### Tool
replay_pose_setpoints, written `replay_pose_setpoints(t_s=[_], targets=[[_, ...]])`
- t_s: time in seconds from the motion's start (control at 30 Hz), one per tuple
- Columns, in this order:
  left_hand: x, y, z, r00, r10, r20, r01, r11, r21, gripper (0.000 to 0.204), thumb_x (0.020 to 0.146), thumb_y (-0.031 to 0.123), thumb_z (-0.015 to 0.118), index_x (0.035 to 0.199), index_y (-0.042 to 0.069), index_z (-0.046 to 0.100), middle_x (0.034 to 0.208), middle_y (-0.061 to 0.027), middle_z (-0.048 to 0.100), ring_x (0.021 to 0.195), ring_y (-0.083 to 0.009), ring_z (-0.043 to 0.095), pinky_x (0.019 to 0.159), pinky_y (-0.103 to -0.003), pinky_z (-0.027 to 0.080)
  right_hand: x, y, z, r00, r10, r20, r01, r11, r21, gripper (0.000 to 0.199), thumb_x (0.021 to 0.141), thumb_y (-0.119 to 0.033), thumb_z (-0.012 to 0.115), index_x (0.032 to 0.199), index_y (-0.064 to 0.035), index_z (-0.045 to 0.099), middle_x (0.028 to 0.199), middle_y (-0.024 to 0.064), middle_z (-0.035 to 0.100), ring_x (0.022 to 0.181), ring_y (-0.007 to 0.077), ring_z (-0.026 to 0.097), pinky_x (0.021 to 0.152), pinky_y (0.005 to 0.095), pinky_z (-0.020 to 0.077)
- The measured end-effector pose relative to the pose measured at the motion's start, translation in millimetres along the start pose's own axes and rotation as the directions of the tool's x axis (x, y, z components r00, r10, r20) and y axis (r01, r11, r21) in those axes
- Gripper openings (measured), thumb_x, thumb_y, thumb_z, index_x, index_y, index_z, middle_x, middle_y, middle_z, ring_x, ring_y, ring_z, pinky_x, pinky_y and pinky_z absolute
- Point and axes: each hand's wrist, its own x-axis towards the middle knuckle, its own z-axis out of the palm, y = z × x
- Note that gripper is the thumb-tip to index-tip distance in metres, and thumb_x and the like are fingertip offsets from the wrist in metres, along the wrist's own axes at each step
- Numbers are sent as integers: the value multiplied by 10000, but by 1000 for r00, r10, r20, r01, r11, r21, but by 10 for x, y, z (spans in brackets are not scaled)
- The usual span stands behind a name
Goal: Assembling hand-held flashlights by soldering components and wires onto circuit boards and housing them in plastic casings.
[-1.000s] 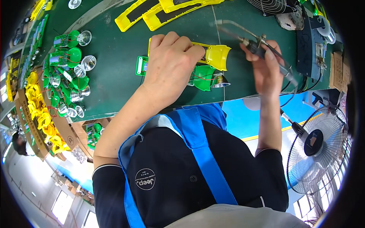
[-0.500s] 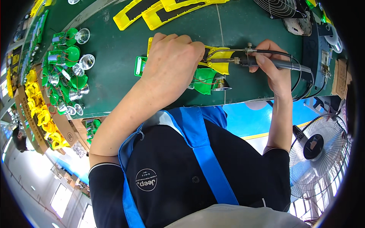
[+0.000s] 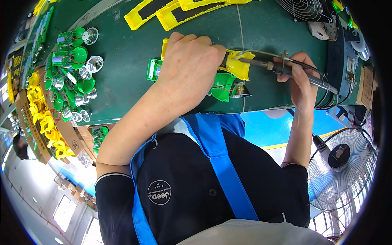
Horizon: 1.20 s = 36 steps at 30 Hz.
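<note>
My left hand (image 3: 192,65) is closed over a yellow plastic casing (image 3: 241,68); its fingertips are hidden beneath it. In my right hand (image 3: 303,81) is a soldering iron (image 3: 288,72) with a thin metal tube clamped alongside, its tip slightly blurred over the casing's right end. A green plastic lamp part (image 3: 221,89) lies on the near side of the casing, thin wires running to a silver reflector cup (image 3: 240,90). Left of the left hand, a green frame with a pale piece inside (image 3: 154,70) sticks out.
Several green lamp assemblies with silver reflectors (image 3: 77,79) crowd the left of the green bench (image 3: 122,61). More yellow casings (image 3: 175,16) lie at the far edge. A black fan grille (image 3: 302,9) and grey device (image 3: 345,65) stand right; a floor fan (image 3: 339,157) is below.
The soldering iron has drawn back a little to the right and tilted, its cable end now lower. My left hand and the casing have shifted slightly right in the picture.
</note>
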Motion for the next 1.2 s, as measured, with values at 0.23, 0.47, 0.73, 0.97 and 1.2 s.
replay_pose_setpoints(t_s=[0.23,0.47,0.73,0.97,1.2], targets=[[-1,0,42,997,26,-77,-27,1000,-6,80,693,54,586,738,67,650,693,-96,592,715,-258,598,689,-367,400,-68,92,62,988,-79,-129,108,966,234,262,889,-209,498,956,42,478,706,121,535,665,177,521,703,307,438],[-26,-58,28,996,66,-63,-70,996,-54,65,715,66,589,737,57,649,688,-116,593,684,-275,601,650,-373,424,-107,147,151,972,-156,-177,204,932,301,259,914,-214,463,978,37,475,724,126,531,692,193,496,800,368,423],[-372,-612,-316,923,260,-285,-319,929,-187,126,742,98,571,856,87,624,805,-79,580,741,-255,573,663,-364,430,-237,156,169,954,-185,-236,263,894,364,240,911,-235,463,988,-12,500,724,103,549,706,199,502,995,456,313],[-1211,-903,-224,904,421,80,-424,906,21,217,686,138,559,899,95,553,851,-32,483,784,-193,499,677,-313,421,-139,150,398,937,-279,-210,343,847,407,234,921,-223,465,991,-11,536,759,72,501,731,168,423,779,356,343],[-910,-760,49,859,356,-368,-450,868,-211,178,664,113,592,832,84,542,892,-25,528,772,-188,514,650,-308,417,-188,139,414,935,-277,-221,345,855,388,229,919,-213,471,972,-2,542,766,73,497,733,161,419,750,341,347]])
